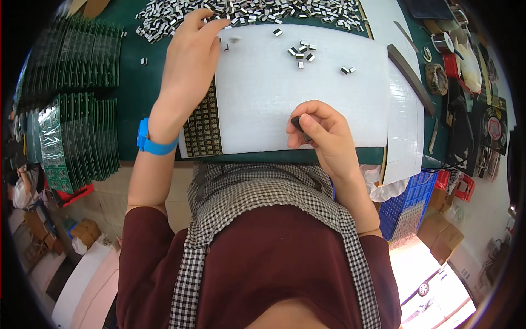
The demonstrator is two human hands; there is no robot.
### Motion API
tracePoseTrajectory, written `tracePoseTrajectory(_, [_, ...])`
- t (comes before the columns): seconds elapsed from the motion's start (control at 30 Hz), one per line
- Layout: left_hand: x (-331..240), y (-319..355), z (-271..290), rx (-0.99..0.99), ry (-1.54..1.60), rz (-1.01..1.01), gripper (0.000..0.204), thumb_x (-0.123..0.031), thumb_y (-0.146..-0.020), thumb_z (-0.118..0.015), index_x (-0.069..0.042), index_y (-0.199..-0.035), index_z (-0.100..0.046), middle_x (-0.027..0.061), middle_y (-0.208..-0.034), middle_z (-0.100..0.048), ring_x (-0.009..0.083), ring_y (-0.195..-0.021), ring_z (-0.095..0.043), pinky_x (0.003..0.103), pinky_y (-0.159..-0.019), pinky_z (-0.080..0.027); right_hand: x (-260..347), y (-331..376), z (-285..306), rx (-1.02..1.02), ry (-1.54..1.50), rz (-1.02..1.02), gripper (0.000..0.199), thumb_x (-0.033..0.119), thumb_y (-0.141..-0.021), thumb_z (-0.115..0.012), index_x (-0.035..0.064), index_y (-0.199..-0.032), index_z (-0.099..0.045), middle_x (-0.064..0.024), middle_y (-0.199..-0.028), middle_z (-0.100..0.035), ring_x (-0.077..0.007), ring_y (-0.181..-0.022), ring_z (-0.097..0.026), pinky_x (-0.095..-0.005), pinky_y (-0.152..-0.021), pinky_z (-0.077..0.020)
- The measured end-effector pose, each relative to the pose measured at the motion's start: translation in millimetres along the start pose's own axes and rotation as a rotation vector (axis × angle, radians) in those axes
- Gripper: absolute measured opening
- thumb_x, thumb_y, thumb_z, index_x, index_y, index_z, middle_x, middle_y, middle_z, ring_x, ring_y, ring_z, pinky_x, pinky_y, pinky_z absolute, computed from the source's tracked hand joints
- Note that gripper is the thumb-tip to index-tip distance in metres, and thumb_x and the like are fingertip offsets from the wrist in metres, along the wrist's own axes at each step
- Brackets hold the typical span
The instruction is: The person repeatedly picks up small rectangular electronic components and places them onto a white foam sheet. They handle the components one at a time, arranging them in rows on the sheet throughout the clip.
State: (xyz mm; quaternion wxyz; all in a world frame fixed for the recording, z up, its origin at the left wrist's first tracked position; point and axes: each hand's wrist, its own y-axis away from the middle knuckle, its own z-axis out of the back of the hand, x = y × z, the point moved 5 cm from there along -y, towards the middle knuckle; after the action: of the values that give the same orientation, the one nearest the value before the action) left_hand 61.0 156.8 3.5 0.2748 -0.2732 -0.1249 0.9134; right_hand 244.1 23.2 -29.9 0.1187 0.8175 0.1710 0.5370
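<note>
Judged picking | held left hand [192, 60] at loose parts [307, 11], tabletop's [134, 93] far edge; could not tell grip | pinched dark piece [296, 123], right hand [324, 131], near edge | likely needed careful left-fingertip closure

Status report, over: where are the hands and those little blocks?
Left hand at the heaped blocks, grip unclear. Right hand pinching a dark piece over the white pad. Loose blocks scattered on the pad.

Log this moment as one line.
left hand: at parts pile | right hand: holds dark piece | white board: loose parts on top
</note>
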Motion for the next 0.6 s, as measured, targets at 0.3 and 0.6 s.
tracePoseTrajectory(0.3, [12.0,-8.8,-19.9,0.147,-0.325,-0.213,0.018,0.000,-0.074,-0.058,-0.004,-0.091,-0.063,0.0076,-0.088,-0.059,0.0235,-0.090,-0.058,0.033,-0.072,-0.050,-4.0,-2.9,3.9,-0.008,-0.013,-0.045,0.017,0.010,-0.084,-0.065,0.0002,-0.096,-0.060,-0.0071,-0.084,-0.064,-0.0124,-0.074,-0.061,-0.0252,-0.070,-0.0485])
tracePoseTrajectory(0.6, [54.2,1.5,-13.9,-0.010,0.230,0.311,0.021,-0.009,-0.079,-0.063,-0.003,-0.099,-0.067,0.0066,-0.085,-0.067,0.0174,-0.076,-0.064,0.025,-0.070,-0.050,2.6,-1.3,4.8,-0.102,0.065,0.004,0.019,0.007,-0.080,-0.069,-0.0026,-0.096,-0.064,-0.0069,-0.087,-0.065,-0.0131,-0.078,-0.061,-0.0249,-0.076,-0.0492])
